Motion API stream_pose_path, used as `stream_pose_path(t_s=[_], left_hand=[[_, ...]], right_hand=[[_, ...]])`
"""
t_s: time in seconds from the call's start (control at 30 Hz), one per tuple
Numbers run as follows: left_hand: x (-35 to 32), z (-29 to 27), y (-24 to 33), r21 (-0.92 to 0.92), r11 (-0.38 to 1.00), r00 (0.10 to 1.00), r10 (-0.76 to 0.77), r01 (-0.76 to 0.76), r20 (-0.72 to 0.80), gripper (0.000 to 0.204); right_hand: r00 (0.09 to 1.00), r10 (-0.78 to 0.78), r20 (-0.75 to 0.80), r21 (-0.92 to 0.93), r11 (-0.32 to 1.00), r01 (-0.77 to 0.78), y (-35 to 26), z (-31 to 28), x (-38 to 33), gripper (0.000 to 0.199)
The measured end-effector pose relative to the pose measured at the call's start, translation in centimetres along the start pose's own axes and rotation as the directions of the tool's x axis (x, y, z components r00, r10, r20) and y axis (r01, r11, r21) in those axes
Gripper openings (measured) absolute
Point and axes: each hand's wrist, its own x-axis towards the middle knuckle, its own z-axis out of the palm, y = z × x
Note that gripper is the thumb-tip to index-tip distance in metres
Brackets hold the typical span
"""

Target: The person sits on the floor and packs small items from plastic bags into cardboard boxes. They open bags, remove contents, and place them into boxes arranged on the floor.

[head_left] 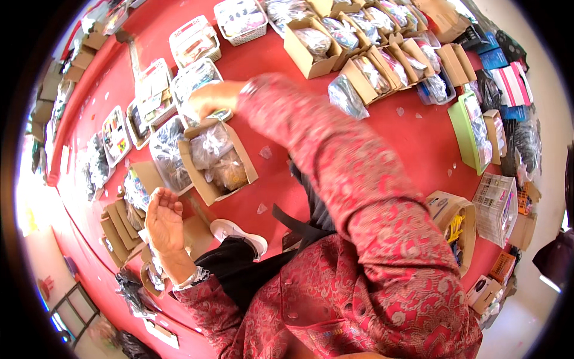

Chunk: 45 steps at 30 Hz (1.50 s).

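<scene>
My right hand [213, 100] reaches across to a white plastic basket [226, 114] holding plastic-wrapped goods. Its fingers point down at the basket's near side, and they are too blurred and hidden to show whether they grip anything. My left hand [166, 222] is raised with the palm showing and the fingers loosely stretched, holding nothing. Between the two hands stands an open cardboard box [244, 173] with clear plastic bags [211, 147] inside, one whitish and one brownish. Beside it, a container of dark bagged items [170, 152] lies close to the left.
Several white baskets [244, 37] line the far left. Open cardboard boxes [306, 63] with bagged goods fill the far middle. A green bin [461, 134], a white crate [495, 203] and a box with yellow items [442, 206] stand on the right. The floor [382, 140] is red, with small scraps.
</scene>
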Motion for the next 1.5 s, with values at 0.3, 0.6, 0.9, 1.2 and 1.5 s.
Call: stream_pose_path(t_s=[0.3, 0.6, 0.9, 1.2, 1.5], left_hand=[[-0.1, 1.2, -1.5, 0.005, 1.000, 1.000, -0.010, 0.010, -0.025, 0.019], [1.8, 1.2, -3.4, 0.089, 0.993, 0.987, -0.067, 0.081, -0.143, 0.017], [3.1, 1.9, -4.5, 0.103, 0.988, 0.988, -0.104, 0.116, -0.116, 0.018], [2.5, 2.3, -4.4, 0.103, 0.987, 0.989, -0.113, 0.123, -0.100, 0.016], [2.3, 1.7, -4.1, 0.090, 0.990, 0.990, -0.098, 0.107, -0.105, 0.018]], right_hand=[[0.380, 0.900, -0.215, -0.174, 0.348, -0.921, 11.9, -0.9, -35.5, 0.039], [-0.352, 0.923, -0.156, 0.332, -0.287, -0.899, 14.9, 6.2, -42.9, 0.073], [0.067, 0.829, -0.555, -0.086, 0.023, -0.996, 15.7, 12.2, -40.8, 0.020], [0.303, 0.873, -0.382, 0.063, 0.351, -0.934, 10.4, 14.2, -36.1, 0.030], [0.084, 0.986, -0.143, 0.431, 0.138, -0.892, 14.9, 12.5, -36.1, 0.077]])
